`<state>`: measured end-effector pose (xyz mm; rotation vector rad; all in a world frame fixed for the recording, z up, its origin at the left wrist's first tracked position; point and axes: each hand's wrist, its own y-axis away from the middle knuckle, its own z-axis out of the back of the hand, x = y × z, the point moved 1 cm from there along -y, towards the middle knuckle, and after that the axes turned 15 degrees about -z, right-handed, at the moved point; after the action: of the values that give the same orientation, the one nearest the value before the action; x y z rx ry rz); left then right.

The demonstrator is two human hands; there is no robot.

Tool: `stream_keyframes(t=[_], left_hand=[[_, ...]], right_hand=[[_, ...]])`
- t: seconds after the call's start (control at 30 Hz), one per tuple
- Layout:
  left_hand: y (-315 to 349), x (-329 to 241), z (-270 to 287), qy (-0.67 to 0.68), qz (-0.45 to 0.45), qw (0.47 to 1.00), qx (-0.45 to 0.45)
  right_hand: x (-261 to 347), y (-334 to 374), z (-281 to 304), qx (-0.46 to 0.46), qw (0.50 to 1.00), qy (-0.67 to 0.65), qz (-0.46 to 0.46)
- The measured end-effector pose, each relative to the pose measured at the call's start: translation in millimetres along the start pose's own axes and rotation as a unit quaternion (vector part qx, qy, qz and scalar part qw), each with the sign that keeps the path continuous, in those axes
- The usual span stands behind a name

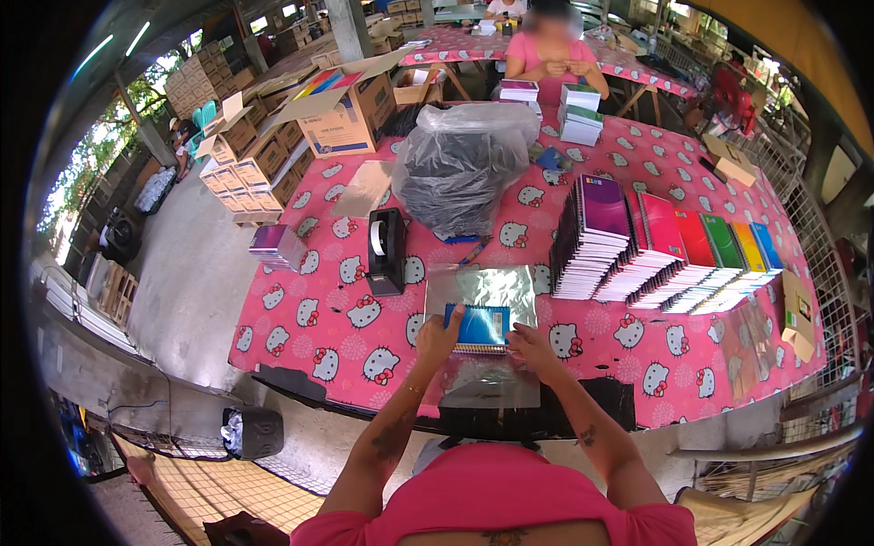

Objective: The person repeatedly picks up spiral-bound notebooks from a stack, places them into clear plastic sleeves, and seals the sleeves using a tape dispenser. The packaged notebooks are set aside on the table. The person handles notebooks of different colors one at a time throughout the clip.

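A small blue spiral notebook [482, 321] lies flat near the table's front edge, its wire binding toward me. Under it is a sheet or bag of clear plastic [496, 281], which also spreads out on the near side. My left hand [438, 340] is closed on the notebook's left end, thumb on the cover. At the opposite end, my right hand [532, 351] has its fingers pinched together. Whether these grip the plastic or the notebook's edge, I cannot tell. Left of the plastic stands a black tape dispenser [386, 259] with a roll in it.
Rows of stacked spiral notebooks [592, 241] in several colours stand at right. A bulky plastic bag [464, 164] of dark items sits ahead, with pens [474, 250] before it. A small notebook stack [277, 247] and cartons [350, 118] are at left. A person [555, 59] sits across the table.
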<state>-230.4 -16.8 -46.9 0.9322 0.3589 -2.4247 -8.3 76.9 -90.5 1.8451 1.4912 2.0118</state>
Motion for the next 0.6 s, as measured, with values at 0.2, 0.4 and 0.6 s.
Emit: stream_keyframes(t=[0.2, 0.4, 0.6], left_hand=[[12.7, 7.7, 2.4, 0.077, 0.005, 0.997, -0.009], [7.5, 44.0, -9.7, 0.168, -0.03, 0.985, -0.025], [50.9, 47.9, 15.3, 0.17, -0.075, 0.982, 0.023]], right_hand=[[2.2, 7.8, -11.2, -0.04, 0.999, 0.012, 0.025], [-3.4, 5.5, -8.1, -0.052, 0.996, -0.054, 0.054], [-51.1, 5.1, 18.6, -0.06, 0.958, 0.219, 0.177]])
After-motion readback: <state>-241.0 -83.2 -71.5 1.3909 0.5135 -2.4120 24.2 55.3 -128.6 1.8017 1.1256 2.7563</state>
